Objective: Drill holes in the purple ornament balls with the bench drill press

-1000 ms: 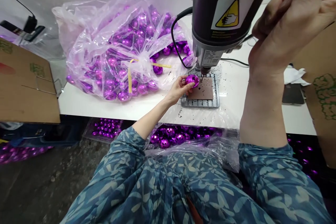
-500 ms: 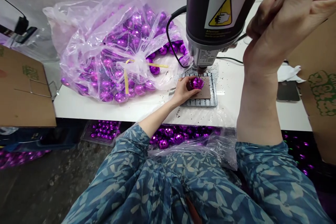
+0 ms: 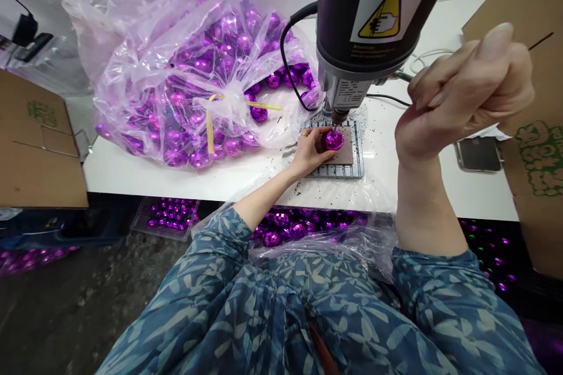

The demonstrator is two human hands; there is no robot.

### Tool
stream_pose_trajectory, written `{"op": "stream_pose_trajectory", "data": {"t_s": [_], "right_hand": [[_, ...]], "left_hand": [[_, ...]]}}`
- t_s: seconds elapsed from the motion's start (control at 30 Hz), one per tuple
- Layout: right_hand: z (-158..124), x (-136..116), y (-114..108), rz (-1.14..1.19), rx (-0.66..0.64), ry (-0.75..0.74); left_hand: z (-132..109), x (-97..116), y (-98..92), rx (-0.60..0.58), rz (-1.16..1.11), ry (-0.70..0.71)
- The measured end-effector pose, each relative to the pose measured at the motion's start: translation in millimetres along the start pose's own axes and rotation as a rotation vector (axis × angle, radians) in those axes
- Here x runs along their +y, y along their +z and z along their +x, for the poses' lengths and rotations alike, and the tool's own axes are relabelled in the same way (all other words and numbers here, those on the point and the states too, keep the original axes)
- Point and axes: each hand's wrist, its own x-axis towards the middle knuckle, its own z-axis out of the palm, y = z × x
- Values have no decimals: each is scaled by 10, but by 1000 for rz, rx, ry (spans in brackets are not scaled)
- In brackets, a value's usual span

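My left hand [image 3: 311,149] grips a shiny purple faceted ball [image 3: 333,139] on a brown pad [image 3: 346,149] that lies on a small metal grid [image 3: 352,170]. The ball sits right under the bit of a grey drill press [image 3: 369,17], and the bit touches its top. My right hand [image 3: 461,94] is raised at the right of the machine. Its fingers are wrapped round the thin lever of the press, of which only a thin dark rod end shows.
A large clear bag of purple balls [image 3: 193,76] lies on the white table [image 3: 145,173] at the left. More purple balls [image 3: 290,228] lie in plastic below the table edge. Cardboard boxes [image 3: 35,146] stand left and right. A phone [image 3: 477,154] lies at the right.
My left hand moved the ball from beside the bit to under it. My right hand came down with the lever, and the bit now meets the ball.
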Motion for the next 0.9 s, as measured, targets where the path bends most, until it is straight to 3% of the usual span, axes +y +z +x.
{"op": "stream_pose_trajectory", "data": {"t_s": [0.4,0.9], "right_hand": [[-168,460,-206,56,133,-216],[-333,655,-376,-88,54,-297]], "left_hand": [[-3,-18,-1,-6,-25,-2],[-3,4,-11,-5,-26,7]]}}
